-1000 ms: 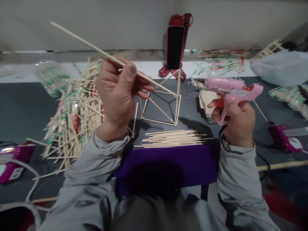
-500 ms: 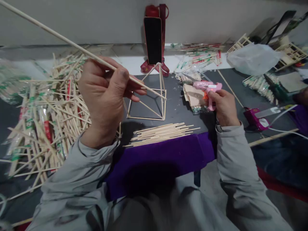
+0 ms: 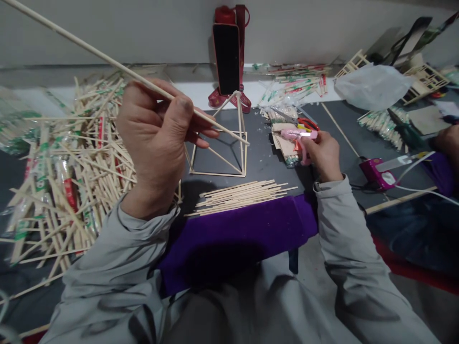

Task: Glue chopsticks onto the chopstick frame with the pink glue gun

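1. Since the earlier frame, the pink glue gun [image 3: 289,134] has moved down over the cardboard [image 3: 287,148], gripped in my right hand [image 3: 326,155].
2. My left hand [image 3: 152,141] pinches one wooden stick [image 3: 106,58], slanted above the stick frame [image 3: 218,174].
3. I judge the stick light, stiff and snappable, best held near mid-length; the gun, bulkier, by its handle.

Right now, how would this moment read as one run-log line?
left hand: holding long stick | right hand: holding pink glue gun | stick frame: standing on table | loose sticks: laid beside purple cloth
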Demonstrator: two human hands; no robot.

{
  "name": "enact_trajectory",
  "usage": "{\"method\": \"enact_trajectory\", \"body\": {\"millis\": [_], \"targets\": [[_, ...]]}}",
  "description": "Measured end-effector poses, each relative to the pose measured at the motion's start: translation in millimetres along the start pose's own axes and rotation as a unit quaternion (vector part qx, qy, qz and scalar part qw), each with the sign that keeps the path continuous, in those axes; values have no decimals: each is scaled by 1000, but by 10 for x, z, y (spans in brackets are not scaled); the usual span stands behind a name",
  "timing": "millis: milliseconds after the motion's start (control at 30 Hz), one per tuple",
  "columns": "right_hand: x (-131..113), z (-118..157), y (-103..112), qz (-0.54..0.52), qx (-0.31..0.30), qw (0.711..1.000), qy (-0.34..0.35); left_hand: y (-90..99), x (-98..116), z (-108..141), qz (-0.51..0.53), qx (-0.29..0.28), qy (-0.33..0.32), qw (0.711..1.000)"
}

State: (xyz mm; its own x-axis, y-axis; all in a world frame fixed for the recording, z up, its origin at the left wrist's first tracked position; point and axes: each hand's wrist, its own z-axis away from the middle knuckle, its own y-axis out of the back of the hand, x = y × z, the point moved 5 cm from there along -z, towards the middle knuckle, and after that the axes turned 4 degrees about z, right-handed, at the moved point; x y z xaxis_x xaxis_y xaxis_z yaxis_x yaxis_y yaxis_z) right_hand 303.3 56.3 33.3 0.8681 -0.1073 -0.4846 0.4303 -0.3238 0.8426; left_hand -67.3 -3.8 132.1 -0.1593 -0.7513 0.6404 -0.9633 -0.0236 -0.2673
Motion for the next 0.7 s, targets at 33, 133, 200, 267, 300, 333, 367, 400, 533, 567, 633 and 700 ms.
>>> {"method": "enact_trajectory", "body": {"millis": [33,133,200,267,300,333,367,400,533,567,633,700], "targets": [[-6,13,28,41,1,999,-5,-7,-4,4,-2,-1,5,1000],[-103,124,152,150,7,989,-7,-33,-4,21,-4,-9,14,1000],[-235,230,241,210,17,977,17,-42,-5,33,-7,-7,19,1000],[-408,329,263,239,4,968,74,-47,-11,42,-14,-5,24,1000],[-496,370,241,243,-13,964,108,-50,-15,45,-17,-5,27,999],[-576,403,201,245,-34,959,138,-53,-18,47,-20,-7,29,999],[-642,427,149,246,-55,954,160,-54,-20,47,-21,-6,32,999],[-692,439,91,250,-71,950,172,-55,-18,48,-21,-5,33,999],[-766,410,-95,295,-81,938,163,-57,19,52,-11,11,33,999],[-768,398,-122,304,-81,936,159,-57,25,55,-9,14,34,999],[-771,382,-148,308,-78,935,158,-58,32,59,-5,12,30,999],[-790,382,-154,287,-80,939,172,-46,28,56,1,9,19,1000]]}}
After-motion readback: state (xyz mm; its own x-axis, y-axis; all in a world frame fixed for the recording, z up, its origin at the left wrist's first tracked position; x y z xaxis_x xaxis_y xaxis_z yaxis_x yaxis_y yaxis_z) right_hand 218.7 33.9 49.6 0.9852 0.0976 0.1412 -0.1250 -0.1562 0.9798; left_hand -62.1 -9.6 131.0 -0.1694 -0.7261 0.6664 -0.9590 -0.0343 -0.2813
